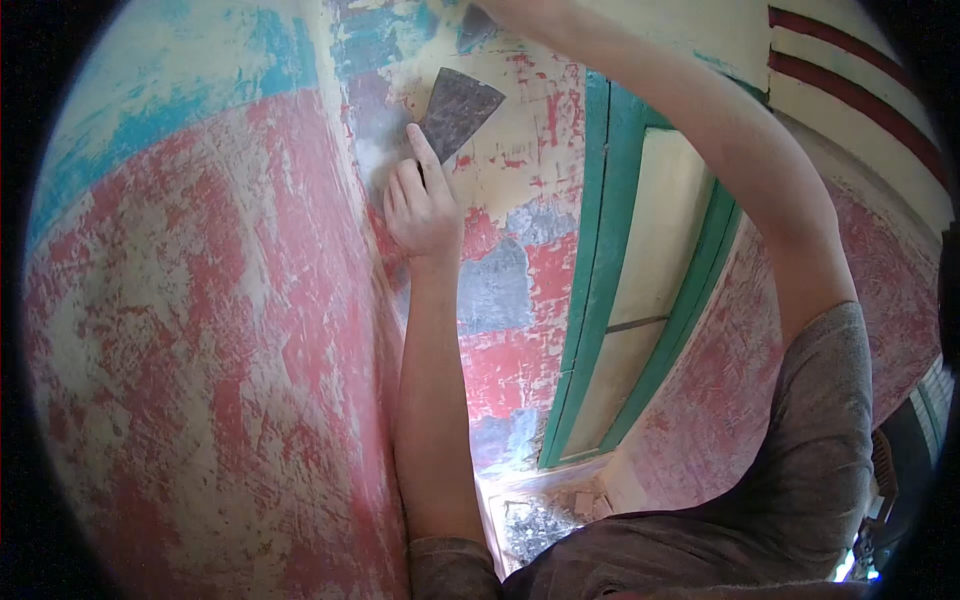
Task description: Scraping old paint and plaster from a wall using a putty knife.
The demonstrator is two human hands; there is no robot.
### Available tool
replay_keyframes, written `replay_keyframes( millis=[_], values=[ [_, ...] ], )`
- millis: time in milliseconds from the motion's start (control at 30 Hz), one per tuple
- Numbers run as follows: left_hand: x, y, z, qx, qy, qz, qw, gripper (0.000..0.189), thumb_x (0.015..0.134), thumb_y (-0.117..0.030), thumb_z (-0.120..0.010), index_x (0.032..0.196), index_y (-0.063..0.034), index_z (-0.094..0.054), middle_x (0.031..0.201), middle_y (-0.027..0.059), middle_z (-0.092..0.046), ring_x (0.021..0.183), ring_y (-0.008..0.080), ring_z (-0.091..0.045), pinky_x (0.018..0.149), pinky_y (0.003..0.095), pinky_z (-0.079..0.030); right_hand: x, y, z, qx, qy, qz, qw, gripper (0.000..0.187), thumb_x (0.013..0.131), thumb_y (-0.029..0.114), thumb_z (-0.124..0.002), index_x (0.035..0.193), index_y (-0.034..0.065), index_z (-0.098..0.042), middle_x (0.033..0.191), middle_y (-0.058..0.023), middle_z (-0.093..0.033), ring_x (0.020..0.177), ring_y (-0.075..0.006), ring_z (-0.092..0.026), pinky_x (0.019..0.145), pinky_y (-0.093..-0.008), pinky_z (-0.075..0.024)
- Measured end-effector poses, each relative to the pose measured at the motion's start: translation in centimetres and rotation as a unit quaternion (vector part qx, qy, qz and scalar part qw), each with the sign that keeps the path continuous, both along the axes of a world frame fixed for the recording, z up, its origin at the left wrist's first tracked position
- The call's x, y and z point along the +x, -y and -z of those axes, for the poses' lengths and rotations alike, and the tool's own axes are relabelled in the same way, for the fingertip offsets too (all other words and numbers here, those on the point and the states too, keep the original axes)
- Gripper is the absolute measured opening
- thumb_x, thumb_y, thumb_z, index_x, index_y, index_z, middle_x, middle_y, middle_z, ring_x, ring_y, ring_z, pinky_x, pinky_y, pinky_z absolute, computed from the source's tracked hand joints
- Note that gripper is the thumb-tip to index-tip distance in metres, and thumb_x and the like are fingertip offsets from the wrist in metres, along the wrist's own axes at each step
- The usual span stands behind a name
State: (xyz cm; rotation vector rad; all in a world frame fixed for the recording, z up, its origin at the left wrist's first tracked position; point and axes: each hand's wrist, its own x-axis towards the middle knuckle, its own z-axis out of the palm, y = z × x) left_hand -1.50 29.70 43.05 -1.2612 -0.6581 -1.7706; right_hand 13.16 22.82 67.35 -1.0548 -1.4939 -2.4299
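Note:
My left hand [424,206] grips a wide scraper, with the index finger laid along its dark, worn metal blade [465,109]. The blade points up and to the right, close to a wall [517,165] of flaking cream, red and blue paint. Its handle is mostly hidden by my fingers. My right arm arches across the upper right, and its hand lies beyond the top edge of the picture. Beside that wrist is a small dark wedge shape [476,28]; whether it is a blade or a bare patch of wall, I cannot tell. Grey patches [495,289] show below the left hand.
A wall with worn pink and cream paint [217,360] fills the left side and meets the facing wall in a corner. Right of the scraper stands a green frame [592,247] with pale panels. Rubble-like debris [540,525] lies low down near my body.

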Motion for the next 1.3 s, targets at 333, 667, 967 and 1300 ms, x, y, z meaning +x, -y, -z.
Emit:
replay_keyframes(
  millis=[333, 667, 967, 1300],
  values=[
    [0.5, 0.2, 0.2, -0.033, -0.013, 0.009, 0.999, 0.046, 0.103, -0.022, -0.057, 0.142, 0.0032, -0.059, 0.087, 0.0086, -0.053, 0.075, 0.0252, -0.059, 0.068, 0.0361, -0.052, 0.4, 1.0, -0.9, 0.043, 0.007, 0.018, 0.999, 0.052, 0.089, 0.025, -0.056, 0.123, -0.0135, -0.066, 0.136, -0.0321, -0.061, 0.134, -0.0433, -0.053, 0.114, -0.0484, -0.0416],
    [2.6, 0.6, -1.7, 0.034, -0.008, 0.014, 0.999, 0.041, 0.099, -0.01, -0.06, 0.139, 0.0011, -0.062, 0.079, 0.0052, -0.047, 0.065, 0.0203, -0.053, 0.059, 0.0339, -0.047, 5.9, 3.3, -8.7, 0.001, -0.166, 0.045, 0.985, 0.06, 0.084, 0.03, -0.063, 0.124, -0.014, -0.065, 0.132, -0.0295, -0.062, 0.134, -0.0454, -0.051, 0.108, -0.0555, -0.0464],
    [-0.7, 0.4, 0.8, -0.056, -0.008, -0.022, 0.998, 0.046, 0.105, -0.023, -0.052, 0.144, 0.0017, -0.057, 0.09, 0.0096, -0.054, 0.082, 0.0269, -0.062, 0.073, 0.0376, -0.054, 2.4, 2.4, -2.7, 0.115, 0.106, 0.01, 0.988, 0.055, 0.077, 0.028, -0.07, 0.114, -0.0123, -0.07, 0.122, -0.0253, -0.066, 0.125, -0.0386, -0.059, 0.093, -0.0433, -0.0557],
    [-1.0, -0.3, 0.4, -0.024, -0.011, -0.012, 1.0, 0.044, 0.104, -0.019, -0.052, 0.142, 0.003, -0.058, 0.086, 0.0086, -0.052, 0.075, 0.0247, -0.058, 0.067, 0.0369, -0.051, 2.8, 0.2, -2.0, 0.085, 0.12, -0.011, 0.989, 0.05, 0.083, 0.014, -0.064, 0.127, -0.0089, -0.065, 0.129, -0.0214, -0.067, 0.127, -0.0428, -0.059, 0.095, -0.0456, -0.056]
  ],
)
